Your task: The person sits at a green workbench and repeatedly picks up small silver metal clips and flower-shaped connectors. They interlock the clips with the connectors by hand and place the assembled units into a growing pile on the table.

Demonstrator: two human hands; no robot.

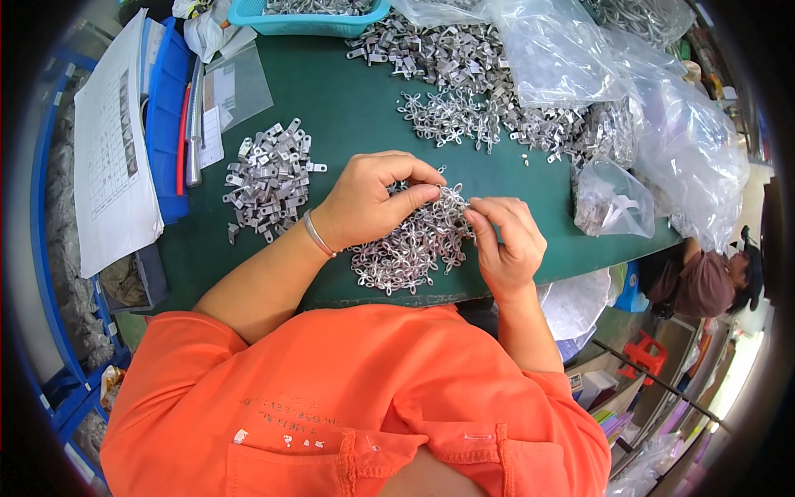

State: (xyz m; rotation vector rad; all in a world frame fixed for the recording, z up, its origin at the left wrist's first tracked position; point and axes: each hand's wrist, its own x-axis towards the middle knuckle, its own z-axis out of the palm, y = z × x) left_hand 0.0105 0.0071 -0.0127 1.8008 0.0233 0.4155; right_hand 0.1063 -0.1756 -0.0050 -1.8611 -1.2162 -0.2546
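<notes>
My left hand (377,199) is closed in a pinch, thumb and forefinger meeting over a pile of small looped, flower-shaped metal pieces (406,258). A looped metal piece (450,197) shows at its fingertips. Just right of it, my right hand (509,240) also pinches, close to the same pile; its fingertips hide what is between them. A band circles my left wrist. Left of my left hand lies a heap of small bent metal clips (269,178), each with a hole.
The green table (331,99) carries another looped-piece heap (451,118), a large clip heap (447,54) and a turquoise basket (310,23) at the back. Plastic bags (559,58) cover the right side. Papers (116,149) and a blue bin (167,116) stand left. A person (700,282) is far right.
</notes>
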